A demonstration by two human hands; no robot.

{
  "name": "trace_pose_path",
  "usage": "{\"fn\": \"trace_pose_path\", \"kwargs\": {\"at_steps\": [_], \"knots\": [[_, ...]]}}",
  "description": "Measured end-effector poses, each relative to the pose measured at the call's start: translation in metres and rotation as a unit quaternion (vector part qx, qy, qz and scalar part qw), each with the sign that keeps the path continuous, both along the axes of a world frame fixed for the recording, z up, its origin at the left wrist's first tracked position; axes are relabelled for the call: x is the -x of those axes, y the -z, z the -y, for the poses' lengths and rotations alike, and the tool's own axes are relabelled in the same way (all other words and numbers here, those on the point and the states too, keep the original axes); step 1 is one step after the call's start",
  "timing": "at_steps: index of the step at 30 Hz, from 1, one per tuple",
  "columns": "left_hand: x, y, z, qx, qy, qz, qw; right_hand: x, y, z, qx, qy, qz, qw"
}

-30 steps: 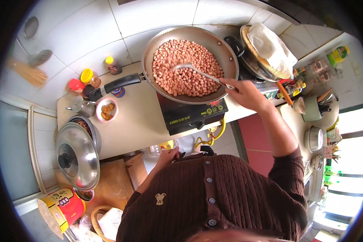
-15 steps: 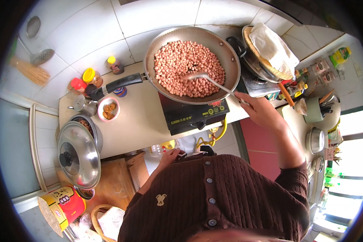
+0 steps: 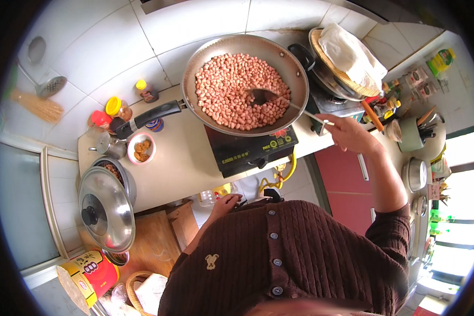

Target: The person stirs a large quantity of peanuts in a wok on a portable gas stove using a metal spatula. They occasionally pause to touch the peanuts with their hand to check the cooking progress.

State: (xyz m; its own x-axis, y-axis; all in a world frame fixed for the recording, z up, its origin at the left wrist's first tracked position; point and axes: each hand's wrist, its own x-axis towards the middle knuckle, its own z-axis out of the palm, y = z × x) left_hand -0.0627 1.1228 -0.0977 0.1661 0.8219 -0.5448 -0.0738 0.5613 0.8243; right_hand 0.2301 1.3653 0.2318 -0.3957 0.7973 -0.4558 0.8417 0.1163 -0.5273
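My right hand point(image 3: 347, 131) is closed round the handle of a metal spatula point(image 3: 304, 110) at the wok's right side. The spatula's head, looking dark, is partly sunk in a broad layer of pink-skinned peanuts point(image 3: 226, 89). They lie in a wide grey wok point(image 3: 295, 68), which sits on a black induction cooker point(image 3: 237, 155). The wok's long black handle points left. Low in front of my waist, my left hand point(image 3: 226, 205) has its fingers curled by a small dark thing that I cannot make out.
At left on the counter point(image 3: 166, 181) are a bowl of brown lumps point(image 3: 141, 148), a metal pot point(image 3: 112, 143), lidded jars and a metal lid point(image 3: 106, 208) over a pot of peanuts. A covered basket point(image 3: 350, 58) rests on a pan at right. A yellow hose point(image 3: 282, 179) hangs below.
My right hand has drawn slightly right and the spatula's head has moved deeper into the peanuts, turning from bright to dark. My left hand stays low. The whole view has shifted a little.
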Motion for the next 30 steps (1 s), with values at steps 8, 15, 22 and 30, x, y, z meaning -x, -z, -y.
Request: {"fn": "trace_pose_path", "kwargs": {"at_steps": [8,15,22,30], "knots": [[-0.002,-0.001,0.002,0.009,-0.025,0.016,1.0,0.011,0.046,-0.047,-0.087,0.071,-0.113,0.987],[-0.002,-0.002,0.0,-0.01,-0.011,-0.008,1.0,0.047,0.052,-0.008,-0.132,-0.087,-0.123,0.98],[-0.003,0.005,0.002,0.004,-0.019,0.002,1.0,0.054,0.027,0.034,-0.056,-0.166,-0.12,0.977],[-0.004,0.002,0.002,0.014,-0.029,0.008,0.999,0.083,0.039,-0.04,0.034,-0.041,-0.129,0.99]]}}
